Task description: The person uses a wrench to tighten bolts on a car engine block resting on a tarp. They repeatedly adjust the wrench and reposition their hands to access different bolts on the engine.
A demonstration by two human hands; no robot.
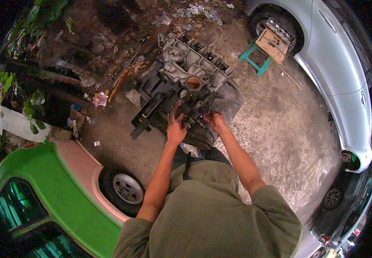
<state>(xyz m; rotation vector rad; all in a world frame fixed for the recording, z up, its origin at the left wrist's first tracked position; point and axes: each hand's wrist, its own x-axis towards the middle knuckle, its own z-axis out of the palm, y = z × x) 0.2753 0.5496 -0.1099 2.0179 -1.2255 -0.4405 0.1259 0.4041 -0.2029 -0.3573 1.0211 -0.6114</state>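
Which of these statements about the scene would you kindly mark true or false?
1. The left hand and right hand are both at the near side of the engine. True.
2. A teal stool stands left of the engine. False: it stands to the right.
3. A tan board rests on the stool. True.
4. The board is bare. False: a metal part lies on it.

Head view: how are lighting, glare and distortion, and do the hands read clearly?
Head view: dark corners, and fisheye bending plainest along the silver car; head view: concrete floor palest right of the engine, streaky reflections in the windows of the green car; head view: left hand and right hand show, but finger detail sinks into the dark metalwork.
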